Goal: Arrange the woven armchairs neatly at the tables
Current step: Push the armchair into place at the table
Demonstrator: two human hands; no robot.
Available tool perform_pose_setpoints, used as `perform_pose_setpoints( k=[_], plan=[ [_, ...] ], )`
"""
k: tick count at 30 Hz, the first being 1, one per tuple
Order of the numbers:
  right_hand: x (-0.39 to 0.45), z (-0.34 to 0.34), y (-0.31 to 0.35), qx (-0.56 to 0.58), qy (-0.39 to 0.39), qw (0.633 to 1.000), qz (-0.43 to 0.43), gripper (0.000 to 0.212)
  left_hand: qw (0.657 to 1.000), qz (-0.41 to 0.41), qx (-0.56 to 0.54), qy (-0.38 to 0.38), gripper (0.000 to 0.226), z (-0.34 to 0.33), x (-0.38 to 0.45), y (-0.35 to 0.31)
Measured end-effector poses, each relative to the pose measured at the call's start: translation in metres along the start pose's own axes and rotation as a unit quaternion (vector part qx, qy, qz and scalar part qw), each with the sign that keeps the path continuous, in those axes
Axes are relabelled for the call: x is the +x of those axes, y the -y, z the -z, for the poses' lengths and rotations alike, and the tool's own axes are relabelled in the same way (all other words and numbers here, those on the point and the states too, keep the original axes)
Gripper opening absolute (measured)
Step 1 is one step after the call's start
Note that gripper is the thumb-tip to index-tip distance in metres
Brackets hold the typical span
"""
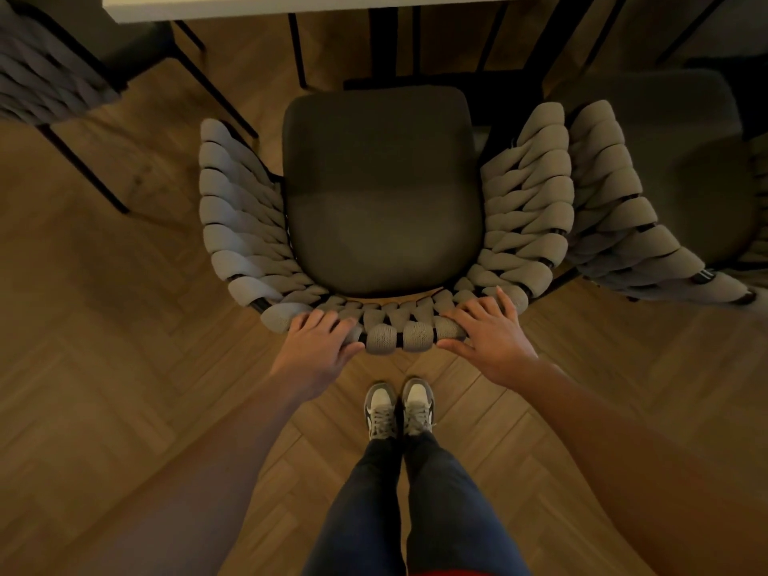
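Both your left hand [318,347] and right hand [490,338] grip the woven armchair [382,189] backrest; push it straight toward the tabletop [199,6] at frame top, clear of the right-side neighbouring armchair [615,201].

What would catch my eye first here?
The woven armchair in the centre, its dark seat facing a pale table at the top. Both hands rest on its backrest: left hand, right hand. A second chair crowds its right side.
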State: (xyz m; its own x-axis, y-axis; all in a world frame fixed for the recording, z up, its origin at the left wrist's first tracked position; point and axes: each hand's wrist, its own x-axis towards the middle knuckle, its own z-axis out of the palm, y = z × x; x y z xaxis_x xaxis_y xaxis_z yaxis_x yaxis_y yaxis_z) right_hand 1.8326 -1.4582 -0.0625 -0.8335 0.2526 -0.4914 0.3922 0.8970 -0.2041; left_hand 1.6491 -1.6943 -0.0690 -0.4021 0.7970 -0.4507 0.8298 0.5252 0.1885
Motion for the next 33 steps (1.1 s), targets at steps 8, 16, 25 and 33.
perform_pose_setpoints(
  k=[8, 16, 25, 33],
  plan=[
    [0.002, 0.002, -0.002, 0.002, 0.005, 1.0, 0.015, 0.102, 1.0, -0.006, 0.004, -0.024, 0.067, -0.006, 0.001, 0.004],
    [0.013, 0.007, 0.03, 0.027, -0.025, 0.999, 0.0, 0.078, 1.0, -0.011, 0.016, -0.007, 0.074, 0.013, 0.001, 0.032],
    [0.002, 0.002, 0.021, 0.013, -0.02, 1.0, -0.002, 0.073, 1.0, 0.004, 0.008, -0.007, 0.073, 0.005, -0.005, 0.013],
    [0.001, 0.0, 0.014, 0.01, -0.014, 1.0, 0.004, 0.1, 1.0, 0.011, 0.01, -0.006, 0.051, 0.005, -0.005, 0.005]
  ],
)
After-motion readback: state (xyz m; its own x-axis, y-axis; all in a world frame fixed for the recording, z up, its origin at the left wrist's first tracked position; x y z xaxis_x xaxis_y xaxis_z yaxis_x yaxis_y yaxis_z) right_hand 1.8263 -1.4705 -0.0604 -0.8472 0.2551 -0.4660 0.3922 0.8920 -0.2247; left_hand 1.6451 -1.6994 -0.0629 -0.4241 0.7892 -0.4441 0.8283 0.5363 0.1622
